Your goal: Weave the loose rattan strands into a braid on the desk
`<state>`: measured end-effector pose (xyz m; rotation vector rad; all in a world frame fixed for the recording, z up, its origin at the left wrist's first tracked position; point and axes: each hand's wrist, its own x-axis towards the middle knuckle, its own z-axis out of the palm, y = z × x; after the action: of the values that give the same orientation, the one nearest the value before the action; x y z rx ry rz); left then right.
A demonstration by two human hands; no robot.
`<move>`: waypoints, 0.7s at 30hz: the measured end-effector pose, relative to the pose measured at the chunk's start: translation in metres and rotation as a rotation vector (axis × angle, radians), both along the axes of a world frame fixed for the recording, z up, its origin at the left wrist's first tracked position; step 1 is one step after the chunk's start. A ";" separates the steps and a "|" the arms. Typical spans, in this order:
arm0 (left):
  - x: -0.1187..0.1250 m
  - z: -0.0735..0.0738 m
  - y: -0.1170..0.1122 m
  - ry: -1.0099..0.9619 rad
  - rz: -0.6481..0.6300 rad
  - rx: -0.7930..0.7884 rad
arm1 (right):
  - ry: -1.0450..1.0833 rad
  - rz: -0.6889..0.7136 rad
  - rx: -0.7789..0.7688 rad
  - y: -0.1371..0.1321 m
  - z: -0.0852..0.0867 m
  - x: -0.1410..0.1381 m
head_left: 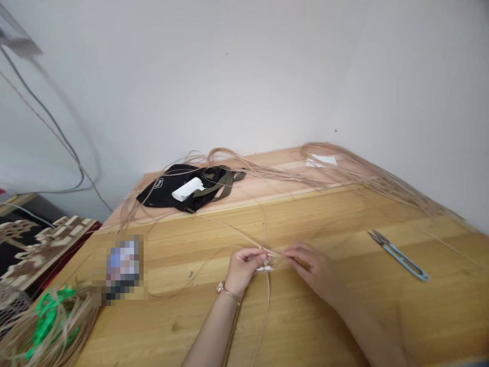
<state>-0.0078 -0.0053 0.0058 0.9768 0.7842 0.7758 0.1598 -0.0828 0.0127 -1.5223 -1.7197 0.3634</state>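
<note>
My left hand and my right hand meet above the wooden table, their fingertips pinching thin pale rattan strands. A small white knot or piece sits between my hands, partly hidden by my fingers. Long strands run from it across the table towards the far edge, and others hang down near my left wrist. A bracelet and a watch-like ornament circle that wrist. Blue-handled thread snips lie on the table to the right of my right hand, out of reach of my fingers.
A black pouch with a white roll on it lies at the far end of the table among looped strands. A bundle of strands with green ties sits at the lower left corner. A pixelated patch covers the table's left part. A white wall borders the far side.
</note>
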 end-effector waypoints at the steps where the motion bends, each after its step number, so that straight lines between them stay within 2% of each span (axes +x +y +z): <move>1: 0.000 0.000 0.000 -0.006 0.003 -0.004 | 0.002 0.009 0.006 0.000 0.000 0.000; 12: -0.002 0.000 0.001 -0.040 0.006 -0.042 | -0.020 0.034 0.112 0.000 -0.003 -0.001; 21: -0.002 0.000 0.001 -0.023 -0.020 -0.038 | -0.070 0.051 0.052 0.000 -0.005 -0.002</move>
<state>-0.0100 -0.0043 0.0059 0.9390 0.7656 0.7508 0.1576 -0.0830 0.0075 -1.4719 -1.8109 0.2923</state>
